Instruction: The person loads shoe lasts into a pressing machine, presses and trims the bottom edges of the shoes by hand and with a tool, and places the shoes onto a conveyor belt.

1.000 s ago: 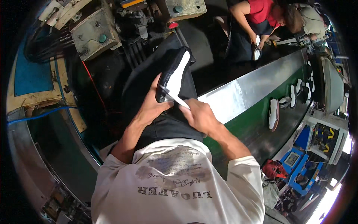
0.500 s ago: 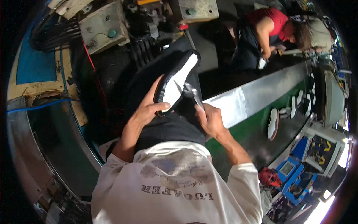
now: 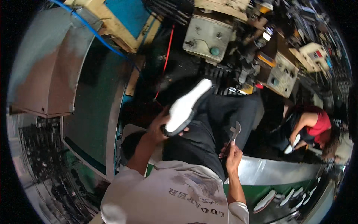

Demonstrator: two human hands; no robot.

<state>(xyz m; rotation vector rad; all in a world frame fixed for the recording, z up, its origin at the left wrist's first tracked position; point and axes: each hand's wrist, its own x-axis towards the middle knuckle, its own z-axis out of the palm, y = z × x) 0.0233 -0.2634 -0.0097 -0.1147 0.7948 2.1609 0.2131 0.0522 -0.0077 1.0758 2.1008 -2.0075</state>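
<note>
My left hand (image 3: 159, 125) is closed round the heel end of a black shoe upper with a white sole face (image 3: 185, 106). Its white face is turned up and its narrower end points away to the upper right, above my dark trousers. In my right hand (image 3: 234, 156), over the right thigh, are metal pincers (image 3: 238, 130). Their curved head points up and stands apart from the shoe; the handles are mostly hidden in the fist.
On the right a metal-edged bench (image 3: 276, 171) runs beside me, with several white-soled shoes (image 3: 264, 201) on its green belt. A co-worker in red (image 3: 311, 123) bends over another shoe. Machine boxes (image 3: 207, 37) stand ahead; a blue hose (image 3: 93, 31) crosses at left.
The pincers have come away from the shoe and dropped towards my right thigh. The shoe has tilted, showing more of its white face. My view has swung to the left.
</note>
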